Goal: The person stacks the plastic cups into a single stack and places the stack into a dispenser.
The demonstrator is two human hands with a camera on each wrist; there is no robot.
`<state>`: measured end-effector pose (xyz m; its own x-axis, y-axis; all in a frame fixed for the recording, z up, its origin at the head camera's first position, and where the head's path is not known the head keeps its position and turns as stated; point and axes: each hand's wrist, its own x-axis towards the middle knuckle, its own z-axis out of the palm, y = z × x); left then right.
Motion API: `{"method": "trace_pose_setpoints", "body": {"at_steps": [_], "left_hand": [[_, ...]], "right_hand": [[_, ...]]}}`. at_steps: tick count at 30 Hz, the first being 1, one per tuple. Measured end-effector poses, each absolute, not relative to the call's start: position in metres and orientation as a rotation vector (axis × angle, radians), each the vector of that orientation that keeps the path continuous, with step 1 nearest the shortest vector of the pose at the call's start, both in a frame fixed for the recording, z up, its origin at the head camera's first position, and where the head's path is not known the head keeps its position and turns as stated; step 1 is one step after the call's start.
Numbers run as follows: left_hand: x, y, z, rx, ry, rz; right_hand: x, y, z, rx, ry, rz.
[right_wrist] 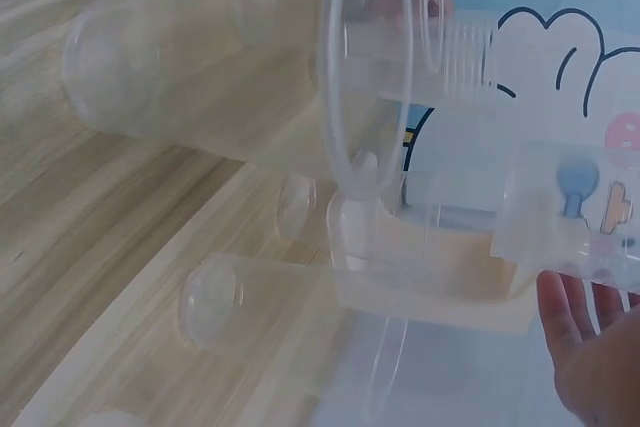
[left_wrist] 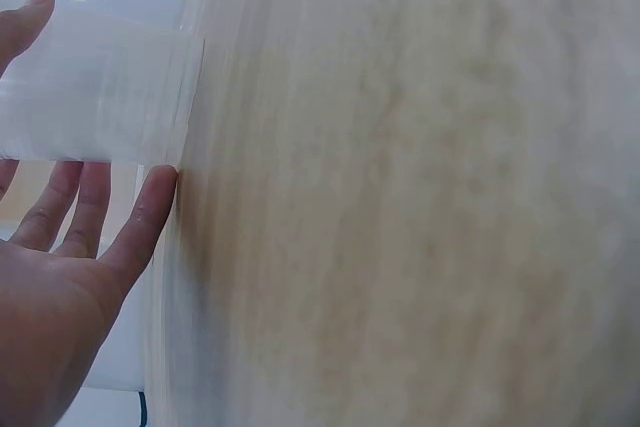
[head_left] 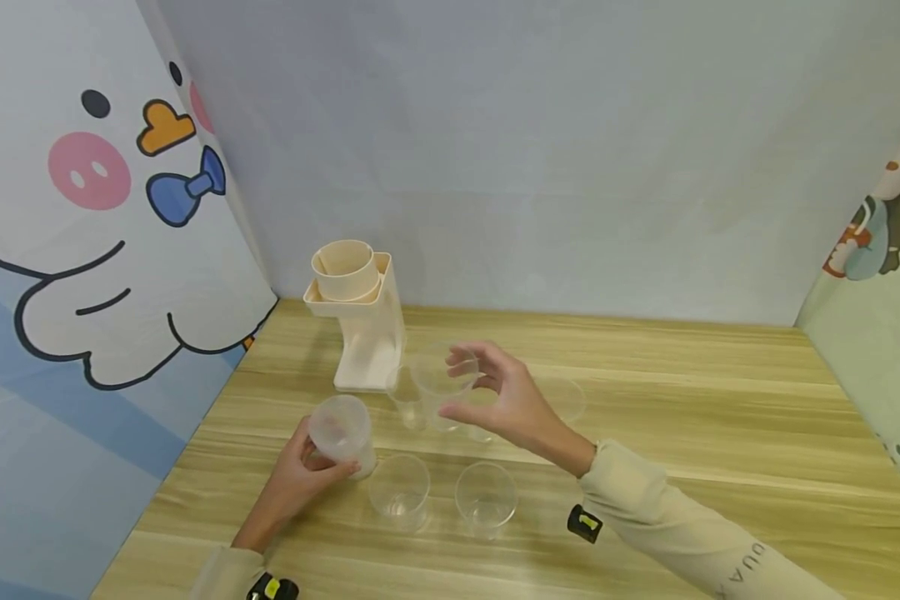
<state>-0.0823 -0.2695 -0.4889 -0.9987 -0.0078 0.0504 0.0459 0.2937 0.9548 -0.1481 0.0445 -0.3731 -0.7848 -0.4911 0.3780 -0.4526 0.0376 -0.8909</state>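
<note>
Cream sleeve (head_left: 663, 496) nearest; we note left grip (head_left: 296, 479) wide-curled round frosted cup (head_left: 342, 435), right grip (head_left: 504, 398) likewise round clear cup (head_left: 437, 385), mouths up, long axes near-vertical.

A wood-grain table (head_left: 690, 392) forms the work surface. A plain gray sheet (head_left: 532, 167) stands along its rear edge. The left panel (head_left: 15, 450) carries a cartoon bird (head_left: 150, 267) with a blue bow tie (head_left: 172, 198); the green right panel (head_left: 862, 333) carries printed artwork (head_left: 872, 242).
</note>
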Motion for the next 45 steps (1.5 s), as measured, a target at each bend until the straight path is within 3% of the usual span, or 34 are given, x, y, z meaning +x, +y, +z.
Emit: {"method": "trace_pose_setpoints", "body": {"at_steps": [12,22,45], "left_hand": [[-0.081,-0.270,-0.488,-0.054,-2.481,-1.840],[-0.081,-0.268,-0.490,-0.058,-2.465,-1.850],[-0.084,-0.269,-0.491,-0.088,-2.473,-1.839]], "right_hand": [[-0.141,0.025,-0.346,-1.004,2.199,-1.848],[-0.159,0.008,-0.364,-1.053,2.190,-1.812],[-0.165,-0.037,-0.352,-1.183,2.050,-1.802]]}}
